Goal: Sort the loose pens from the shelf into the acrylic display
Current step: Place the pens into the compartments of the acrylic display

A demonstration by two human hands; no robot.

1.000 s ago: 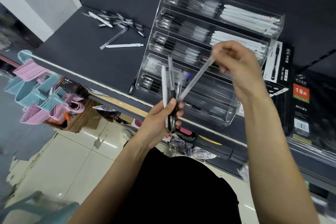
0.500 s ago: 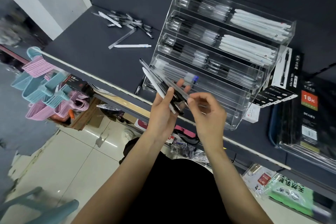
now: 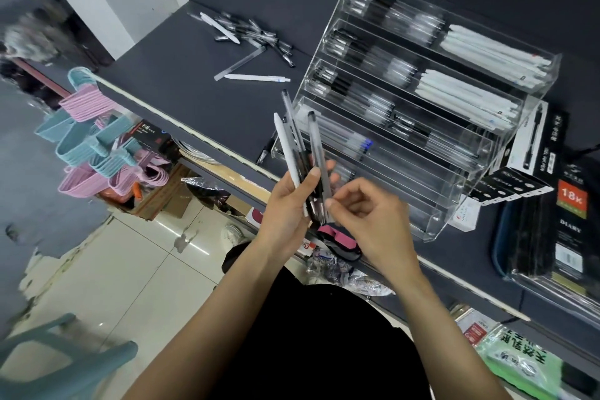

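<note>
My left hand (image 3: 287,204) grips a bundle of pens (image 3: 297,153) that fans upward: a white one, clear ones and dark ones. My right hand (image 3: 367,221) is beside it, its thumb and forefinger pinching the lower end of one clear pen (image 3: 315,143) in the bundle. Just behind my hands stands the tiered acrylic display (image 3: 436,227), its rows holding clear, black and white pens. A pile of loose pens (image 3: 256,34) lies at the back left of the dark shelf (image 3: 181,88), with a white pen (image 3: 256,77) nearer.
A black pen (image 3: 264,151) lies against the display's left foot. Pen boxes (image 3: 535,153) and packed diaries (image 3: 568,224) stand to the right of the display. Pink and blue hangers (image 3: 94,146) hang below the shelf edge. A teal chair (image 3: 48,364) is at the bottom left.
My right hand, raised at the display with a clear pen one second ago, has come back down to the bundle and now pinches another pen. The left hand tilted the bundle left.
</note>
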